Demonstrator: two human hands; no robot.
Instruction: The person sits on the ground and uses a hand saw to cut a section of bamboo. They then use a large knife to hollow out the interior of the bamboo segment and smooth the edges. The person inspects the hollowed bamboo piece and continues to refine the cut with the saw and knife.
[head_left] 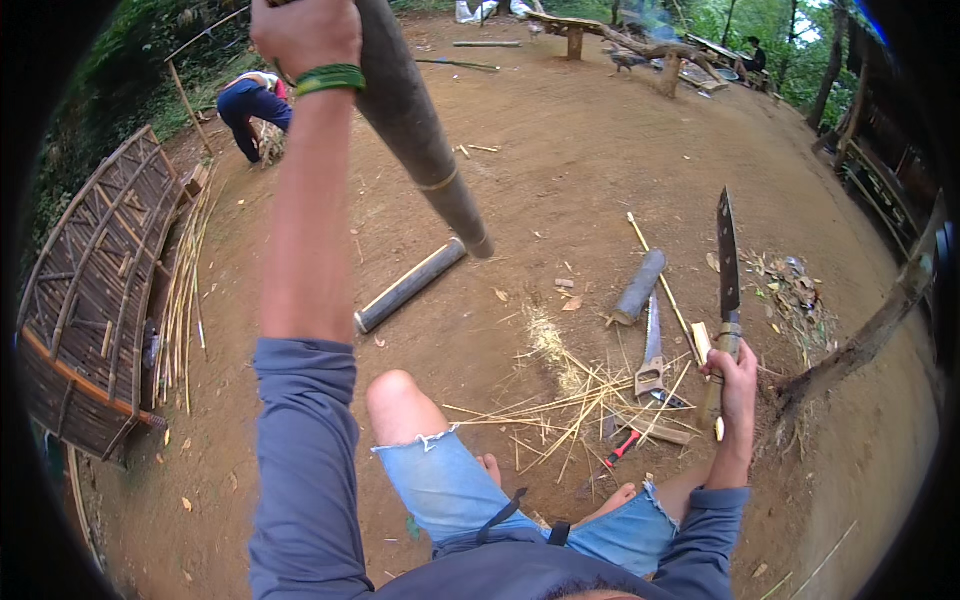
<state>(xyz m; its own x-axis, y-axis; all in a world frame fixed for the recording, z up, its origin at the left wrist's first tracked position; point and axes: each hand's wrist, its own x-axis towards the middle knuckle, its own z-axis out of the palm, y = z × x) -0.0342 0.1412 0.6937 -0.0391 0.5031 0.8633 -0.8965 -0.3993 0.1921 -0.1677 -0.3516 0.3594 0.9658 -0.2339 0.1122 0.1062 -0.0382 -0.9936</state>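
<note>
Bamboo tube [415,130], one, thick, dark grey-brown, with a pale ring at a joint; slants from the left hand down and to its right, lower end over bare earth; contact with the ground cannot be told.

Left hand [308,42], one: curled closed against the tube's upper part, fingers largely hidden; green band [332,78] at the wrist.

Right hand [737,376], one: wrapped closed around the handle of a long knife [729,255], dark blade pointing up, well apart from the tube.

Second dark tube [410,285], one, lying below the left grip, near the held tube's lower end.

Short dark tube [638,288], one, lying left of the right grip, beyond it.

Handsaw [650,376], one, wooden-handled, just left of the right grip.

Slender cane [664,273], one, between saw and knife.

Pale split strips [575,400], many, scattered left of the right grip and nearer the body.

Red-handled tool [622,449], one, among them.

Slatted bamboo frame [105,285], one, far left of the left grip; thin poles [186,290] beside it.

Another person [255,108], bent over, beyond that frame.
</note>
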